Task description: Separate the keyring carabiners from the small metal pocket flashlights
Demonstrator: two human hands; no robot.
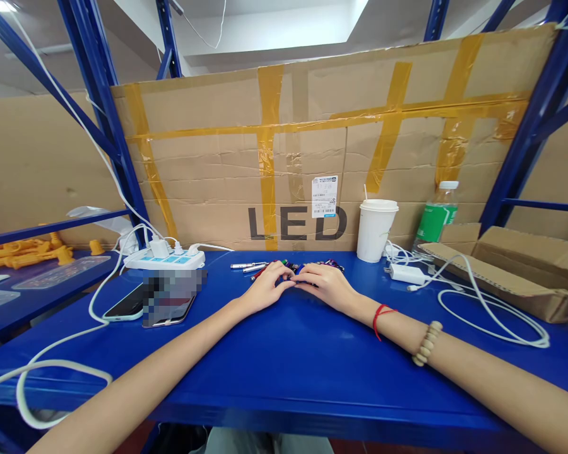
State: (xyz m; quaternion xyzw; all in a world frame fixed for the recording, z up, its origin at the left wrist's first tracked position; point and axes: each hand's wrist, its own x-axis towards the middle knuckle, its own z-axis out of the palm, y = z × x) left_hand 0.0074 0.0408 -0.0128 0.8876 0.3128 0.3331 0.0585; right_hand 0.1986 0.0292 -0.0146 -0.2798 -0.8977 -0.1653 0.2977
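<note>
My left hand and my right hand lie low over the blue shelf top, palms down, fingertips meeting or nearly so at the middle. Fingers on both hands look stretched out and slightly bent, with the left thumb pointing towards the right fingers. Just beyond them is a loose group of pens; silver pens stick out to the left of my left hand. Dark, colourful pieces show behind my right hand, too small to make out. My hands hide part of this group. No held item is visible in either hand.
At left are a white power strip, a phone and a second, blurred-out device. To the right stand a white cup, a green-labelled bottle, a charger and an open cardboard box. Cardboard walls the back.
</note>
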